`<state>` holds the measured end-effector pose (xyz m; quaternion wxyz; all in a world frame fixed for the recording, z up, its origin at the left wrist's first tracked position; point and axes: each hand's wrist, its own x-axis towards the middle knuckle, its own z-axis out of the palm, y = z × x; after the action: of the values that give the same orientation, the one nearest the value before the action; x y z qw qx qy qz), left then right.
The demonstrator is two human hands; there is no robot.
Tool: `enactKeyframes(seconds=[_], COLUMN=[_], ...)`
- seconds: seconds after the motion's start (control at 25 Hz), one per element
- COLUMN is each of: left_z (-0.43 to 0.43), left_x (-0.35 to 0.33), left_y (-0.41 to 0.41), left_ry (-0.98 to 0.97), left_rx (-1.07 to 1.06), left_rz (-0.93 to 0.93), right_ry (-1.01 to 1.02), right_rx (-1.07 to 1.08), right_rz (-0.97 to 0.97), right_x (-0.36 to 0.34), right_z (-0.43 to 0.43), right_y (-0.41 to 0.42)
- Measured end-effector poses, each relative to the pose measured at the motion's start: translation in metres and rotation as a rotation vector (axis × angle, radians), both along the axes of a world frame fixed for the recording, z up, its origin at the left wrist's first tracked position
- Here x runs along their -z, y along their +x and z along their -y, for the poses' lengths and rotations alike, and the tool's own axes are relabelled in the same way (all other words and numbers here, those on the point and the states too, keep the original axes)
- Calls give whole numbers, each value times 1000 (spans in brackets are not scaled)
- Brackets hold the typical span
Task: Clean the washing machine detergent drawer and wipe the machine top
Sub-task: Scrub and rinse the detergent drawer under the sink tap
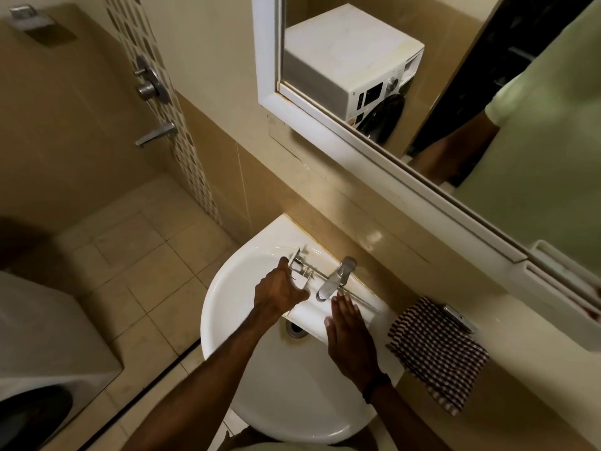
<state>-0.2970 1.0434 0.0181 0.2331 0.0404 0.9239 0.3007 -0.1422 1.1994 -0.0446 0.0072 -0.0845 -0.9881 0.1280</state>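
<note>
The white detergent drawer (312,315) lies across the white sink (234,288), under the chrome tap (335,278). My left hand (279,291) grips the drawer's left part, fingers curled round its edge near the compartments. With straight fingers, my right hand (346,333) lies flat on the drawer's right part. The washing machine (48,336) stands at the lower left; its reflection shows in the mirror (351,60).
A checked cloth (435,349) lies on the counter right of the sink, with a phone (458,319) at its far edge. Shower fittings (151,89) are on the left wall. The sink drain (296,328) sits below the drawer.
</note>
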Motion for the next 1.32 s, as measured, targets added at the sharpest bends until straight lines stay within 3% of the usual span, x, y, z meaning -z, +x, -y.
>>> enactKeyframes(seconds=[0.32, 0.48, 0.68, 0.88, 1.08, 1.24, 1.32], left_z=[25, 29, 25, 23, 20, 28, 27], left_x=[15, 18, 14, 19, 19, 17, 19], left_y=[17, 18, 15, 25, 27, 30, 32], left_ry=[72, 68, 64, 56, 56, 59, 68], left_rx=[23, 35, 55, 20, -17, -23, -27], left_rz=[9, 18, 3, 8, -13, 19, 13], right_ry=[11, 42, 14, 96, -29, 78, 77], right_rx=[22, -174, -238, -102, 37, 47, 169], right_rz=[21, 38, 93, 53, 86, 52, 85], right_x=[2, 10, 9, 7, 3, 10, 9], right_z=[4, 21, 28, -6, 48, 10, 15], right_y=[-2, 9, -15, 49, -2, 53, 52])
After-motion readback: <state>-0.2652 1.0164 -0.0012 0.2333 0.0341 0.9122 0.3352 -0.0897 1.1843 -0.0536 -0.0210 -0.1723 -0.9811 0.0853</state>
